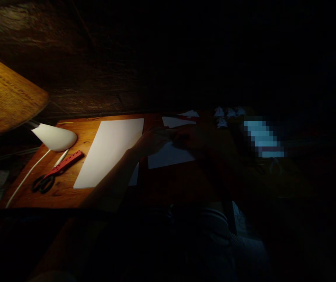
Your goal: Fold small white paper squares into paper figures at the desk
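Near the middle of the table, my left hand [156, 141] and my right hand [191, 138] meet at the far edge of a sheet of paper [169, 156]. The left fingers look closed at the paper's top edge; the right ones, in deep shadow, seem pinched there too. Just beyond my hands lie a cut or folded piece of white paper [178, 122] and smaller pieces [190, 114]. My left forearm crosses over a stack of white paper [113, 150]. Several small crumpled or folded paper shapes [222, 122] sit at the back right.
A lamp with a white base [56, 137] and woven shade [8, 92] stands at the left, its cord [28, 178] running forward. Black-handled scissors [47, 184], a red strip [67, 162] and a slim white pen-like item [61, 158] lie before it. A pixelated bright screen [263, 137] is at right.
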`<state>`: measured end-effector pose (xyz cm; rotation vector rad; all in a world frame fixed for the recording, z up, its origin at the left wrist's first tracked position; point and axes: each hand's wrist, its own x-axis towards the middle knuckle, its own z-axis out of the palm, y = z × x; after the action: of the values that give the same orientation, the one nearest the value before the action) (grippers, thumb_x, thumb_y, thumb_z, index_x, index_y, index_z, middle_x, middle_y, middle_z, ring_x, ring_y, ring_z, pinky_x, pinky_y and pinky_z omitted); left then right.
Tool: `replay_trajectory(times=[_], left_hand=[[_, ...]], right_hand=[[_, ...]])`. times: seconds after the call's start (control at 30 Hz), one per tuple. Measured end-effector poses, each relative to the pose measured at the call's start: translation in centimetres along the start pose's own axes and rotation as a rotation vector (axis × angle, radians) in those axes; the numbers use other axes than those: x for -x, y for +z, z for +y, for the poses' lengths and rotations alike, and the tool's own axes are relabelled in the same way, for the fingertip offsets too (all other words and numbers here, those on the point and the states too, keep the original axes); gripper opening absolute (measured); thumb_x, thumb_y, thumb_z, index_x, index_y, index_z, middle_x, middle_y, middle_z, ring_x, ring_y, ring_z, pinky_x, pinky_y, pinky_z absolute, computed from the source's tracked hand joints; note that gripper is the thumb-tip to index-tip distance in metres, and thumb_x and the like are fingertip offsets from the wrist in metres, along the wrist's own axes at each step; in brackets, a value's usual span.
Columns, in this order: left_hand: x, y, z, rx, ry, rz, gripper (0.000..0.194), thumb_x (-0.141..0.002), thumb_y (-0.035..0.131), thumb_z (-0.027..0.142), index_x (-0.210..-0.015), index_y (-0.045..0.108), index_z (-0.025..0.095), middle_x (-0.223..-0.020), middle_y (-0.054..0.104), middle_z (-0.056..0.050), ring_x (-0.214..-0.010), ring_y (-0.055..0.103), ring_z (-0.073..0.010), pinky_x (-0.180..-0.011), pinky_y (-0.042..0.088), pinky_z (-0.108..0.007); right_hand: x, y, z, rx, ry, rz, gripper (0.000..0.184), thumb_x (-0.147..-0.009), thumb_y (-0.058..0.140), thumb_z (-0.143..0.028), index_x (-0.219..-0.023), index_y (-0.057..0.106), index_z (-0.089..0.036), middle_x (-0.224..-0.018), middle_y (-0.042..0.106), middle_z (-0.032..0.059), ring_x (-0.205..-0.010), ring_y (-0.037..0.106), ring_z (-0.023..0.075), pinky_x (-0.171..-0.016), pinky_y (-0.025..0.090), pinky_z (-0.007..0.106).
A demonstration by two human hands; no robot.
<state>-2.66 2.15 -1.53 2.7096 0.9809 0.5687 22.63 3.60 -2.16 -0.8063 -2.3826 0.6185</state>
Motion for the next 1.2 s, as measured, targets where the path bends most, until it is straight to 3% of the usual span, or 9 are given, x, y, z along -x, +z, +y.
replay_trajectory(times=[0.2, 0.3, 0.57, 0.73, 0.93, 1.2], left_hand=[[0.2, -0.6, 1.0, -0.035, -0.061, -0.032, 0.033, -0.092, 0.059, 0.010, -0.108, 0.083, 0.026, -0.138, 0.073, -0.007, -0.132, 0.063, -0.0270, -0.111, 0.055, -0.051], [0.4, -1.2, 1.9, -0.087, -0.074, -0.082, 0.044, -0.085, 0.058, 0.004, -0.112, 0.082, 0.028, -0.140, 0.071, -0.005, -0.137, 0.058, -0.0285, -0.117, 0.050, -0.054], [0.6, -1.7, 2.7, -0.181, -0.036, -0.127, 0.050, -0.085, 0.057, 0.004, -0.119, 0.081, 0.032, -0.138, 0.072, -0.001, -0.140, 0.055, -0.0269, -0.120, 0.044, -0.053], [0.7, -1.9, 2.8, -0.173, -0.056, -0.155, 0.049, -0.086, 0.056, 0.006, -0.120, 0.080, 0.031, -0.138, 0.074, -0.001, -0.143, 0.054, -0.0275, -0.119, 0.044, -0.053], [0.7, -1.8, 3.2, -0.193, -0.108, -0.126, 0.050, -0.086, 0.058, 0.007, -0.126, 0.077, 0.029, -0.131, 0.076, -0.006, -0.132, 0.063, -0.0291, -0.115, 0.048, -0.053], [1.1, -2.0, 3.2, -0.189, -0.059, -0.139, 0.053, -0.088, 0.057, 0.008, -0.131, 0.074, 0.032, -0.128, 0.079, -0.002, -0.137, 0.060, -0.0288, -0.118, 0.044, -0.055]], right_hand=[[-0.1, 0.1, -0.8, 0.025, 0.050, -0.017, 0.018, -0.087, 0.069, -0.025, -0.100, 0.081, -0.020, -0.107, 0.081, 0.0069, -0.095, 0.073, 0.0223, -0.086, 0.051, 0.033], [-0.2, 0.7, -0.9, 0.085, 0.077, 0.014, 0.016, -0.086, 0.069, -0.026, -0.097, 0.079, -0.019, -0.104, 0.080, 0.0073, -0.093, 0.072, 0.0223, -0.083, 0.049, 0.032], [-0.3, 1.3, -0.8, 0.085, 0.257, 0.115, 0.022, -0.082, 0.076, -0.033, -0.097, 0.075, -0.017, -0.101, 0.078, 0.0098, -0.086, 0.069, 0.0217, -0.074, 0.047, 0.030], [-0.2, 1.1, -0.3, -0.001, 0.256, 0.108, 0.026, -0.082, 0.078, -0.037, -0.099, 0.075, -0.018, -0.107, 0.078, 0.0102, -0.090, 0.071, 0.0228, -0.076, 0.050, 0.031], [-0.1, 1.1, -0.4, 0.023, 0.248, 0.116, 0.023, -0.083, 0.075, -0.029, -0.102, 0.076, -0.016, -0.105, 0.078, 0.0106, -0.090, 0.070, 0.0231, -0.078, 0.050, 0.031], [-0.3, 1.3, 0.3, 0.017, 0.198, 0.093, 0.020, -0.088, 0.071, -0.024, -0.104, 0.078, -0.014, -0.110, 0.077, 0.0120, -0.099, 0.070, 0.0224, -0.089, 0.051, 0.033]])
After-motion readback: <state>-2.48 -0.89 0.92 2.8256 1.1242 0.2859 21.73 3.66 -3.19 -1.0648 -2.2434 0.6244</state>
